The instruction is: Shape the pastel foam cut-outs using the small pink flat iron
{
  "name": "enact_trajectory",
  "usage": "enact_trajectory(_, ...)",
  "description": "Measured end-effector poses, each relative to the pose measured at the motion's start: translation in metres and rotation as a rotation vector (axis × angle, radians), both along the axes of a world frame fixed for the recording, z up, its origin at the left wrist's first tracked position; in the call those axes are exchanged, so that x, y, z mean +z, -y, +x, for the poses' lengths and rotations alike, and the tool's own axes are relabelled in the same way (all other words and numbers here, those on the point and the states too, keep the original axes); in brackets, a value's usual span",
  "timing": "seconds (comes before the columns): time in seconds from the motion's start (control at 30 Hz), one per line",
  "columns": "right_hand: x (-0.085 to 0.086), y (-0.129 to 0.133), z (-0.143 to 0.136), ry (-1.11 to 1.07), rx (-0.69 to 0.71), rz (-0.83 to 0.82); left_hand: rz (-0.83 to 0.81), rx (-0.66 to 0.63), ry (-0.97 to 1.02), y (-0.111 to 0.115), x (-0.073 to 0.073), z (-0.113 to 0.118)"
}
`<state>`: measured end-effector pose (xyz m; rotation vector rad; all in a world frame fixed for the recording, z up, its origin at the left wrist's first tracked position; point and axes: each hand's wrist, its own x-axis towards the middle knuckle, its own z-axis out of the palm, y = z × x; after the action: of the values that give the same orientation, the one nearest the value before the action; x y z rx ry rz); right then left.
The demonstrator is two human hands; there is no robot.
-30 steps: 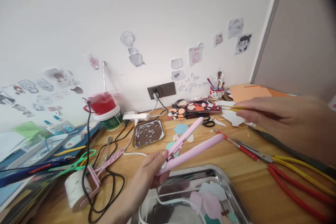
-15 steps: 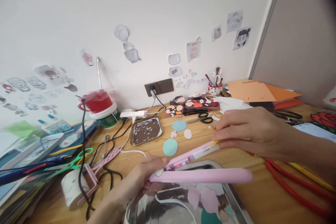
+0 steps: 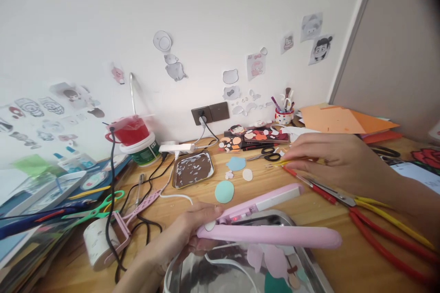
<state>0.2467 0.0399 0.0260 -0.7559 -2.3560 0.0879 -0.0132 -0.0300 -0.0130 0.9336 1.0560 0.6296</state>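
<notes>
My left hand [image 3: 192,229] grips a pink mini hair straightener [image 3: 268,233] near its hinge. The straightener's two arms are spread apart, with a light-coloured plate on the upper one and a small red light by the hinge. Below it lies a metal tray [image 3: 318,270] with pink petal-like pieces [image 3: 271,261], a dark green piece [image 3: 275,282] and a white cord [image 3: 230,263]. Farther right, my right hand [image 3: 337,158] pinches slim yellow tweezers [image 3: 282,163], their tips low over the table beside small pale scraps. Part of the tweezers is hidden by the fingers.
Black-handled scissors [image 3: 270,154], a blue cut-out [image 3: 236,163], a mint disc [image 3: 224,191] and a brown tray [image 3: 192,169] lie behind. A metal tool with red and yellow handles [image 3: 374,224] is at right. Dark cables [image 3: 147,233] and a pink roller holder [image 3: 125,231] sit left.
My right hand and the yellow tweezers have moved away from the straightener's upper arm, up onto the table. The straightener stays in my left hand; its tips are now uncovered. The view has shifted slightly.
</notes>
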Motion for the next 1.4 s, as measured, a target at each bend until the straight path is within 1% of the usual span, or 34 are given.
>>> enact_trajectory(0.03, 0.001, 0.000, 0.000, -0.002, 0.000, -0.015, -0.006, 0.003, 0.003, 0.000, 0.000, 0.000)
enact_trajectory(0.1, 0.003, 0.001, 0.001, 0.032, 0.049, -0.038, -0.015, 0.003, 0.006, -0.001, -0.001, -0.002)
enact_trajectory(0.2, 0.004, 0.004, 0.002, 0.095, 0.132, -0.028, -0.007, -0.008, 0.005, -0.001, -0.001, -0.002)
enact_trajectory(0.3, 0.004, 0.008, 0.003, 0.183, 0.164, 0.002, -0.009, -0.016, 0.016, -0.002, 0.000, -0.002)
enact_trajectory(0.43, 0.004, 0.012, 0.002, 0.265, 0.134, 0.064, -0.015, -0.004, 0.026, -0.001, 0.002, -0.001)
enact_trajectory(0.57, 0.004, 0.012, -0.001, 0.277, 0.142, 0.084, -0.029, 0.008, 0.021, 0.000, 0.002, -0.001)
enact_trajectory(0.7, 0.001, 0.011, -0.005, 0.214, 0.131, 0.058, -0.031, -0.010, 0.015, 0.000, 0.002, 0.000)
enact_trajectory(0.77, 0.000, 0.010, -0.005, 0.146, 0.088, 0.052, -0.029, -0.011, 0.008, 0.000, 0.002, 0.001)
enact_trajectory(0.83, 0.001, 0.008, -0.003, 0.115, 0.050, 0.031, -0.024, 0.019, -0.008, 0.000, 0.002, 0.001)
enact_trajectory(0.87, 0.002, 0.008, -0.002, 0.123, 0.051, 0.017, -0.027, 0.027, -0.011, 0.000, 0.003, 0.001)
enact_trajectory(1.0, 0.005, 0.009, -0.001, 0.210, 0.124, -0.039, -0.028, 0.021, 0.011, -0.001, 0.003, -0.001)
enact_trajectory(1.1, 0.004, 0.012, -0.003, 0.259, 0.127, -0.032, -0.028, 0.013, 0.007, -0.001, 0.001, -0.001)
enact_trajectory(1.17, 0.004, 0.012, -0.005, 0.238, 0.092, 0.014, -0.040, -0.001, 0.004, 0.000, 0.000, -0.001)
enact_trajectory(1.2, 0.004, 0.010, -0.004, 0.204, 0.049, 0.042, -0.040, -0.005, 0.002, 0.000, 0.000, 0.000)
enact_trajectory(1.3, 0.002, 0.002, -0.001, 0.118, -0.168, 0.078, -0.028, -0.001, 0.002, 0.000, 0.001, 0.000)
enact_trajectory(1.33, 0.001, -0.002, 0.001, 0.137, -0.230, 0.061, -0.026, -0.008, 0.000, 0.000, 0.001, 0.000)
enact_trajectory(1.4, -0.008, -0.011, 0.005, 0.254, -0.287, 0.001, -0.013, -0.023, 0.000, 0.000, 0.001, 0.000)
